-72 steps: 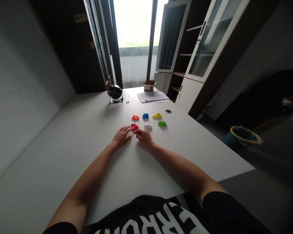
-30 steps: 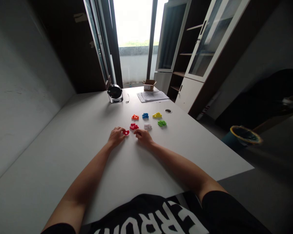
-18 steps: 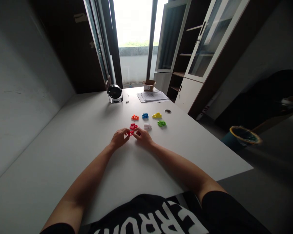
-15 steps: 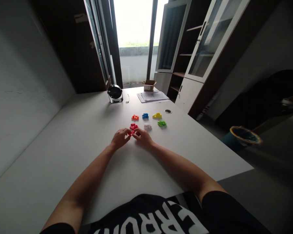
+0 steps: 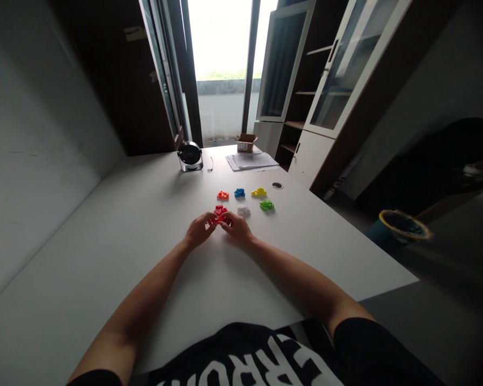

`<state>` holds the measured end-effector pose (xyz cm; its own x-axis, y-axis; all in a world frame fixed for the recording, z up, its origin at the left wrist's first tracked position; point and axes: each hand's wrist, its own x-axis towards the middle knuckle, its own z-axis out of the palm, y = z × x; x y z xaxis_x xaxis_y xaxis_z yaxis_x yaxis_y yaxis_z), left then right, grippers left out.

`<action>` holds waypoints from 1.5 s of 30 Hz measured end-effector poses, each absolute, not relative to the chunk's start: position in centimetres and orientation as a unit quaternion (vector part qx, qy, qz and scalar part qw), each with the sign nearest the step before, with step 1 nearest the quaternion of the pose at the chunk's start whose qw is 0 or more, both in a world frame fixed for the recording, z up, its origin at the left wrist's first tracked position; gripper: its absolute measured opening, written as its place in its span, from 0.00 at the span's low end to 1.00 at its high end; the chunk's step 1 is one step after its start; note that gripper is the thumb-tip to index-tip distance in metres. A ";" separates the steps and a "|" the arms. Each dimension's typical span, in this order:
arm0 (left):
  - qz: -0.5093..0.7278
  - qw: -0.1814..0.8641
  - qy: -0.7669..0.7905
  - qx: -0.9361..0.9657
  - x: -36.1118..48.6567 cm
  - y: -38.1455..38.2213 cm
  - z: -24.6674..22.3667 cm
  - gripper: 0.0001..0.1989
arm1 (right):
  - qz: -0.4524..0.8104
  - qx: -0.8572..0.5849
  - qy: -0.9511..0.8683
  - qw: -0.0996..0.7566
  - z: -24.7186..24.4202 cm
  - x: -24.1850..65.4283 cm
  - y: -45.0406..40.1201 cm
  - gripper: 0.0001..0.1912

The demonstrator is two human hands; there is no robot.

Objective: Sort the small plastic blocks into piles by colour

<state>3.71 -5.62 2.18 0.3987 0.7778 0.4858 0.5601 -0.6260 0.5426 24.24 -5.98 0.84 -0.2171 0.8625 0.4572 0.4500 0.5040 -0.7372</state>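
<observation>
Between the fingertips of my left hand (image 5: pixel 200 229) and my right hand (image 5: pixel 236 227) is a small red plastic piece (image 5: pixel 219 220); both hands pinch it just above the table. Its exact shape is partly covered by the fingers. Right behind it lies a little pile of red plastic pieces (image 5: pixel 220 209). To the right of that pile sits a whitish, clear-looking pile (image 5: pixel 243 211), then a green pile (image 5: pixel 266 205). A row farther back has orange pieces (image 5: pixel 222 195), blue pieces (image 5: pixel 239 192) and yellow pieces (image 5: pixel 258 192).
On the white table (image 5: pixel 145 214), a round black device on a stand (image 5: pixel 190 155) stands at the back left. Paper sheets (image 5: pixel 253 160) and an open cardboard box (image 5: pixel 246 143) lie at the far end. A round cable hole (image 5: pixel 277 185) is at the right. A bin (image 5: pixel 402 225) stands off the right edge.
Both hands stay close together around the red piece, with only slight finger shifts and the piece turned a little. The coloured piles have not moved.
</observation>
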 end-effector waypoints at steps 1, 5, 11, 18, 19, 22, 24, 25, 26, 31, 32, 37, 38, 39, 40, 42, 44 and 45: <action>0.375 0.158 0.412 0.815 3.6 -5.6 2.1 0.10 | 0.229 -0.435 -0.745 0.451 0.8 24.2 -6.0 0.10; 0.377 0.191 0.434 0.795 3.3 -5.5 2.1 0.09 | 0.219 -0.402 -0.752 0.474 0.7 24.3 -6.0 0.10; 0.356 0.262 0.435 0.784 3.4 -5.6 2.6 0.14 | 0.191 -0.378 -0.765 0.485 0.4 24.2 -5.8 0.11; 0.331 0.302 0.430 0.784 3.6 -5.7 2.7 0.15 | 0.186 -0.372 -0.773 0.480 0.5 24.2 -6.0 0.11; 0.331 0.303 0.429 0.784 3.6 -5.7 2.7 0.15 | 0.190 -0.369 -0.773 0.480 0.6 24.2 -6.0 0.11; 0.338 0.306 0.432 0.778 3.5 -5.5 2.5 0.15 | 0.204 -0.352 -0.778 0.479 0.9 24.2 -6.1 0.13; 0.346 0.309 0.434 0.772 3.4 -5.4 2.1 0.14 | 0.217 -0.339 -0.780 0.479 1.2 24.2 -6.3 0.13; 0.349 0.311 0.437 0.769 3.4 -5.3 2.0 0.13 | 0.223 -0.335 -0.780 0.480 1.3 24.3 -6.4 0.13; 0.353 0.311 0.440 0.765 3.3 -5.2 1.8 0.12 | 0.228 -0.332 -0.779 0.481 1.4 24.3 -6.4 0.12; 0.362 0.311 0.446 0.757 3.4 -5.0 1.2 0.10 | 0.230 -0.342 -0.775 0.479 1.6 24.3 -6.4 0.09; 0.366 0.310 0.444 0.757 3.4 -5.0 1.2 0.10 | 0.231 -0.343 -0.775 0.478 1.5 24.3 -6.3 0.09; 0.377 0.318 0.433 0.755 3.4 -5.1 1.5 0.07 | 0.240 -0.334 -0.781 0.470 1.2 24.3 -6.1 0.08; 0.378 0.323 0.432 0.753 3.4 -5.1 1.5 0.07 | 0.241 -0.331 -0.783 0.468 1.1 24.2 -6.1 0.09; 0.380 0.329 0.430 0.750 3.3 -5.2 1.6 0.07 | 0.241 -0.328 -0.785 0.467 1.1 24.2 -6.2 0.09; 0.381 0.336 0.426 0.748 3.3 -5.3 1.7 0.08 | 0.240 -0.326 -0.786 0.467 1.1 24.2 -6.2 0.09; 0.383 0.352 0.416 0.746 3.2 -5.3 1.9 0.08 | 0.240 -0.325 -0.787 0.466 1.1 24.2 -6.2 0.09; 0.384 0.365 0.407 0.744 3.2 -5.3 1.9 0.09 | 0.240 -0.327 -0.787 0.464 1.1 24.2 -6.2 0.09; 0.384 0.370 0.405 0.743 3.2 -5.2 1.8 0.09 | 0.240 -0.330 -0.787 0.462 1.1 24.3 -6.3 0.09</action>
